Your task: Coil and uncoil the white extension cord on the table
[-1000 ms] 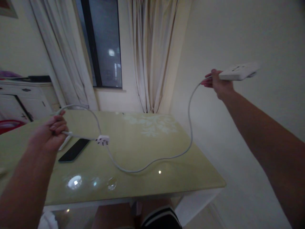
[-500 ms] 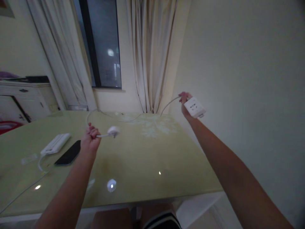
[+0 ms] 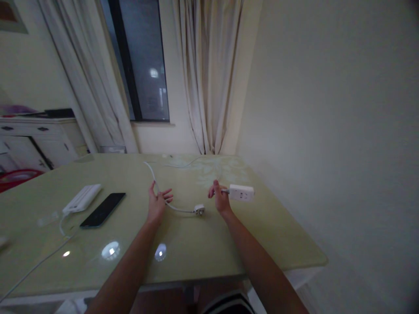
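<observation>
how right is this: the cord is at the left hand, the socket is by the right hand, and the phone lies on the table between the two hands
Only the phone is wrong: the head view shows it on the table to the left of both hands. The cord is at the left hand and the socket by the right hand.

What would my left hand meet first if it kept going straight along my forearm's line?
Probably the thin white cord near the far edge of the table; if your left hand passes above it, the curtain behind. Depth is unclear.
</observation>
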`<control>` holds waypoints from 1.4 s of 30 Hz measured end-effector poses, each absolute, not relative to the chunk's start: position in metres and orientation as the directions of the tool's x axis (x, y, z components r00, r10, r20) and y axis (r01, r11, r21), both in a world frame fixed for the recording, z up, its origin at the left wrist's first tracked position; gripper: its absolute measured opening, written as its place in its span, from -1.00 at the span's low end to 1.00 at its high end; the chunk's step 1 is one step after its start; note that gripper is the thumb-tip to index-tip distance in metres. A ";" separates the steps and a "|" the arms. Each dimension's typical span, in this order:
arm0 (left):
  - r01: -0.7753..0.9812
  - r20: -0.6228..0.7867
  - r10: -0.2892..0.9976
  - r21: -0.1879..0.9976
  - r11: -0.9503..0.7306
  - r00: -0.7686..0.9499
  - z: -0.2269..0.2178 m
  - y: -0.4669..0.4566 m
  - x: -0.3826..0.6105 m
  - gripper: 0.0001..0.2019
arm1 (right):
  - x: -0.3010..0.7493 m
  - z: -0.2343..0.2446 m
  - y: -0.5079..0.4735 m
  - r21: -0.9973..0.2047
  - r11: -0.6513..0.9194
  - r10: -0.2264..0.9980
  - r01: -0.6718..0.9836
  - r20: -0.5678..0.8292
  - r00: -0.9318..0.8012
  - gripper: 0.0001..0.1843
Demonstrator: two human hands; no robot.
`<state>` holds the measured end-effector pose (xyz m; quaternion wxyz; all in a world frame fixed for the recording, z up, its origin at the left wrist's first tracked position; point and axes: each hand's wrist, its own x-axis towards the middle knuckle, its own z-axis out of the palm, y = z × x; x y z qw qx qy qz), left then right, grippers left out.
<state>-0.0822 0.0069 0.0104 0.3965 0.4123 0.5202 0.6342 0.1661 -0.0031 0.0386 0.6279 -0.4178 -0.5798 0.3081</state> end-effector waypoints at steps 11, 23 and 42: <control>0.936 0.468 0.843 0.334 0.107 -0.264 -0.011 -0.004 -0.085 -0.45 | 0.175 0.022 0.005 -0.936 0.291 0.928 0.198 0.327 0.181 -0.16; 0.706 0.385 0.865 0.512 -0.490 0.321 0.003 -0.001 -0.082 -0.73 | 0.189 0.016 0.017 -0.927 0.274 0.840 0.257 0.361 0.406 -0.25; 0.420 0.564 0.824 0.735 -0.533 0.058 0.020 -0.038 -0.023 -0.71 | 0.136 0.008 -0.015 -0.933 0.332 0.870 -0.136 0.359 -0.338 -0.50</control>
